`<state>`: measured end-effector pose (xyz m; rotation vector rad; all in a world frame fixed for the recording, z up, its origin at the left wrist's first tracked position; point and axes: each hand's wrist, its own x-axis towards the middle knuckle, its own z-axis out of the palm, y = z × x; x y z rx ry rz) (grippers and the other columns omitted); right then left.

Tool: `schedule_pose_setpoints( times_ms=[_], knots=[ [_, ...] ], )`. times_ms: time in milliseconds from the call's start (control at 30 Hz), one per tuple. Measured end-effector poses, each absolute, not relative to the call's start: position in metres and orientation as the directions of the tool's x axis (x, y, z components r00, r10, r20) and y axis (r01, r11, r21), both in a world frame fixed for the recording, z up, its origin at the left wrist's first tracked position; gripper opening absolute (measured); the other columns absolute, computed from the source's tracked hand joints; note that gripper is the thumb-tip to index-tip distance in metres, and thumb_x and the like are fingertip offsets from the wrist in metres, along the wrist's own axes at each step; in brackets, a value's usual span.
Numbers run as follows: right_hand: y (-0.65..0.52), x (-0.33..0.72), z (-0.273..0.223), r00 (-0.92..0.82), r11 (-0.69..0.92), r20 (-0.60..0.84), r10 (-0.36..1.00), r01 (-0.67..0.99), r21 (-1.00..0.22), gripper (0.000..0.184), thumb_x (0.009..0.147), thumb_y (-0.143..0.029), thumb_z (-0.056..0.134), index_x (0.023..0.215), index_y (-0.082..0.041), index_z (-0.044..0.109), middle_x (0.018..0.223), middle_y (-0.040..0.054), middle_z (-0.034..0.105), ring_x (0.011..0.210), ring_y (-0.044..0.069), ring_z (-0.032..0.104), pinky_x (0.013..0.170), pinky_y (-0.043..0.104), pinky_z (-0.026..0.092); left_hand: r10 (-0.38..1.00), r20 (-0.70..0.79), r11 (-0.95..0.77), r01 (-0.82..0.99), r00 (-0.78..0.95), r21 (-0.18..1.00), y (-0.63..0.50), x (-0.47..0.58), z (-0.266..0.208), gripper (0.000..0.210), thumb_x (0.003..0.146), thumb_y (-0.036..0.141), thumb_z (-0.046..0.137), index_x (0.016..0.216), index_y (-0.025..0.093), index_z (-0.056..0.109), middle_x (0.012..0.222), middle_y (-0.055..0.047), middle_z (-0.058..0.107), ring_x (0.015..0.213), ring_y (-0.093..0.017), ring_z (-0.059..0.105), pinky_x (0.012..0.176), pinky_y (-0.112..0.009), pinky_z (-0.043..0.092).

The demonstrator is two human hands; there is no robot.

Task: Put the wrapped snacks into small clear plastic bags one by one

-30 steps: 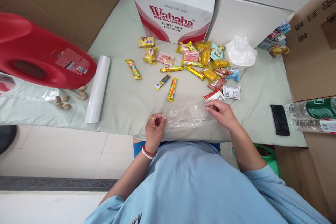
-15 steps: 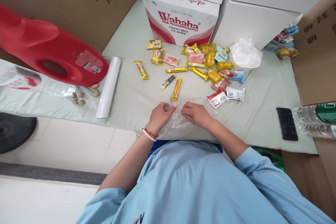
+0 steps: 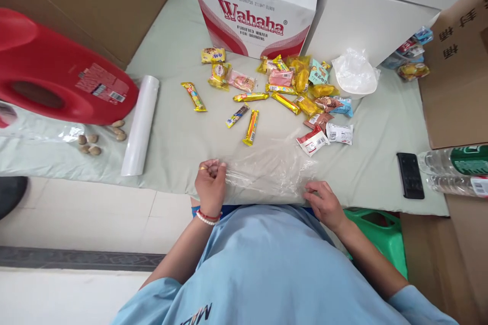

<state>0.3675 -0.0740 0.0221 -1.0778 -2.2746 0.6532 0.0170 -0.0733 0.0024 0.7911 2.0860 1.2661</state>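
A clear plastic bag [image 3: 263, 175] lies spread and crinkled at the table's front edge, between my two hands. My left hand [image 3: 211, 183], wearing a ring and bracelets, pinches its left edge. At the lower right corner of the bag, the fingers of my right hand [image 3: 326, 205] are closed on the film. Just beyond the bag are a yellow wrapped bar [image 3: 251, 128], a smaller blue and yellow bar [image 3: 237, 116] and a red and white snack packet [image 3: 313, 140]. Several more wrapped snacks, among them a pink packet [image 3: 281, 77], are heaped farther back.
A white roll [image 3: 140, 127], several brown nuts [image 3: 89, 144] and a red jug [image 3: 68, 71] are at left. Behind the snacks stands a Wahaha carton [image 3: 253, 15], with a white bowl [image 3: 356, 73] farther right. A phone [image 3: 410, 175] and plastic bottles [image 3: 438, 162] lie at right.
My hands have moved apart, the left one leftward and the right one rightward and nearer to me. Between them the bag is now stretched wider and flatter. The view has shifted slightly.
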Motion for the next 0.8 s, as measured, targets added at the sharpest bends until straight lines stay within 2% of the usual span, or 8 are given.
schedule_pose_setpoints(
  times_ms=[100,200,300,367,500,600,700,800],
  knots=[
    [-0.074,0.364,0.014,-0.538,0.568,0.256,0.803,0.564,-0.599,0.030,0.097,-0.012,0.051,0.099,-0.027,0.077,0.111,0.0085,0.071,0.091,0.024,0.062,0.078,0.041,0.057,0.755,0.142,0.284,0.515,-0.640,0.809,-0.094,0.019,0.010,0.039,0.078,0.031,0.074,0.113,0.020,0.062,0.111,-0.011,0.063,0.097,-0.026,0.061,0.090,-0.043,0.051],
    [-0.066,0.362,0.016,-0.554,0.586,0.259,0.792,0.566,-0.580,0.030,0.097,-0.010,0.050,0.096,-0.025,0.076,0.112,0.0082,0.070,0.092,0.023,0.062,0.079,0.039,0.057,0.883,0.402,-0.084,0.762,-0.241,0.642,-0.101,0.024,0.031,0.021,0.082,0.016,0.068,0.101,0.026,0.070,0.110,-0.011,0.067,0.111,-0.031,0.061,0.102,-0.051,0.047],
    [-0.058,0.363,0.022,-0.581,0.605,0.249,0.775,0.567,-0.559,0.029,0.098,-0.010,0.050,0.093,-0.024,0.075,0.113,0.0078,0.069,0.095,0.021,0.061,0.080,0.038,0.057,0.864,0.313,-0.500,0.597,0.394,0.628,-0.083,0.040,0.050,0.022,0.092,0.012,0.058,0.095,0.029,0.072,0.106,-0.008,0.074,0.113,-0.027,0.067,0.099,-0.045,0.051],
    [-0.056,0.366,0.025,-0.602,0.625,0.251,0.758,0.562,-0.542,0.030,0.098,-0.009,0.049,0.093,-0.023,0.075,0.114,0.0079,0.068,0.096,0.021,0.060,0.081,0.037,0.057,0.767,0.241,-0.592,0.510,0.595,0.624,-0.059,0.053,0.051,0.023,0.099,0.016,0.052,0.101,0.025,0.073,0.117,-0.010,0.076,0.124,-0.027,0.065,0.104,-0.046,0.052],
    [-0.068,0.378,0.026,-0.628,0.643,0.236,0.742,0.565,-0.518,0.031,0.099,-0.008,0.048,0.092,-0.022,0.075,0.112,0.0083,0.070,0.092,0.020,0.059,0.075,0.033,0.055,0.813,0.158,-0.557,0.671,0.560,0.490,-0.015,0.063,0.026,0.032,0.106,0.023,0.045,0.126,0.015,0.069,0.146,-0.017,0.064,0.144,-0.029,0.054,0.118,-0.054,0.045],
    [-0.082,0.399,0.031,-0.667,0.597,0.131,0.733,0.539,-0.595,0.028,0.100,-0.010,0.050,0.093,-0.024,0.074,0.100,0.0063,0.073,0.084,0.018,0.061,0.071,0.030,0.054,0.892,0.089,-0.438,0.804,0.442,0.402,-0.013,0.055,0.004,0.043,0.108,0.031,0.043,0.143,0.013,0.060,0.159,-0.017,0.052,0.150,-0.030,0.047,0.122,-0.054,0.041],
    [-0.076,0.422,0.044,-0.669,0.456,-0.009,0.743,0.517,-0.724,0.025,0.102,-0.015,0.050,0.099,-0.025,0.073,0.097,0.0054,0.075,0.088,0.018,0.069,0.078,0.032,0.059,0.924,0.074,-0.376,0.858,0.375,0.349,-0.030,0.048,-0.007,0.050,0.109,0.033,0.038,0.155,0.016,0.049,0.166,-0.013,0.044,0.155,-0.029,0.039,0.128,-0.056,0.030],
    [-0.038,0.426,0.059,-0.539,0.383,-0.041,0.841,0.648,-0.658,0.030,0.102,-0.017,0.046,0.112,-0.025,0.074,0.108,0.0070,0.076,0.099,0.021,0.073,0.088,0.036,0.060,0.952,0.064,-0.303,0.894,0.299,0.331,-0.046,0.049,-0.007,0.052,0.110,0.036,0.035,0.159,0.021,0.045,0.168,-0.010,0.041,0.157,-0.029,0.036,0.128,-0.059,0.025]
  ],
)
